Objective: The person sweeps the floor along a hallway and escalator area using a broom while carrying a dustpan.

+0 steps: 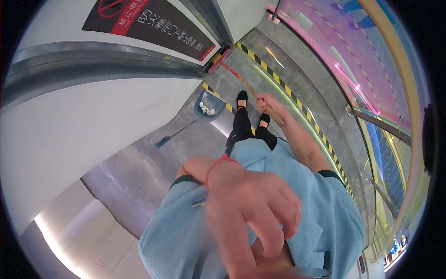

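Note:
My right hand (267,103) grips the wooden handle of a broom (246,84) near its upper end. The broom's pink-red head (219,61) rests at the foot of the wall, in the corner by a metal frame, with yellow and dark bristles towards the wall. My left hand (254,205), a red cord at its wrist, is raised close to the camera with fingers bent. Its foremost fingertip is cut off by the lower edge, so whether it touches anything is hidden. A blue long-handled dustpan (217,113) lies on the floor left of my feet, with crumpled white scraps (207,108) inside.
Yellow-black striped tape (296,99) and a glowing green strip (296,108) run along the grey floor. To the right curves a glass railing (352,59) with a handrail (400,59). A white wall (87,136) with a dark warning sign (163,28) stands left.

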A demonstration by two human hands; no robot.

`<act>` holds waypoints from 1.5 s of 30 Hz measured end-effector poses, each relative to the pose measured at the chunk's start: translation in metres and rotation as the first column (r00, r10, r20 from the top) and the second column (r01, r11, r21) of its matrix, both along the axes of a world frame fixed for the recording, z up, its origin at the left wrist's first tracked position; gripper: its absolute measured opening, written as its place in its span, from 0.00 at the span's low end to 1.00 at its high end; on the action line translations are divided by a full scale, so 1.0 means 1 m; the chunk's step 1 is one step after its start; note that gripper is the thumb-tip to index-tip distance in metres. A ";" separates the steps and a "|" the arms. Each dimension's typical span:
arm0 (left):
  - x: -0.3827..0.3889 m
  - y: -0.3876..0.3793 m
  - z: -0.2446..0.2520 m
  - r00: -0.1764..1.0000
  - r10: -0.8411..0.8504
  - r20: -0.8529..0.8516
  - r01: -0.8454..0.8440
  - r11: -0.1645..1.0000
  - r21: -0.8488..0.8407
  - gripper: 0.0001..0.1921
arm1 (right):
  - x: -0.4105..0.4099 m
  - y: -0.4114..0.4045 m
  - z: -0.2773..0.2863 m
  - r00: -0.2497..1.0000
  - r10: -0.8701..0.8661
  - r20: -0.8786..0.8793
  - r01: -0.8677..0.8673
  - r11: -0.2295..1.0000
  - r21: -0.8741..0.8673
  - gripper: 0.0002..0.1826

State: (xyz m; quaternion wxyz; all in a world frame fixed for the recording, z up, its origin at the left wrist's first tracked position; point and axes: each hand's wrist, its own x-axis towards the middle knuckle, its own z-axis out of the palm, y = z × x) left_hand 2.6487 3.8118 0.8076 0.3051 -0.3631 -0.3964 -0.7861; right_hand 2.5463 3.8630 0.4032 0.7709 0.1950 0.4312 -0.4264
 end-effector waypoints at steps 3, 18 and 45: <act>-0.003 -0.007 0.006 1.000 -0.012 0.008 0.011 0.997 0.074 0.17 | -0.008 0.033 0.000 0.998 -0.041 -0.043 0.040 0.999 -0.004 0.11; -0.006 -0.004 -0.083 0.682 0.161 0.713 -0.056 0.984 -0.169 0.09 | -0.026 0.076 -0.051 0.964 -0.101 -0.244 0.084 0.993 -0.078 0.08; 0.409 -0.111 -0.451 -0.540 -0.044 0.841 -0.831 0.190 -0.523 0.10 | 0.180 -0.015 -0.015 0.440 0.238 -0.866 -0.288 0.951 0.114 0.03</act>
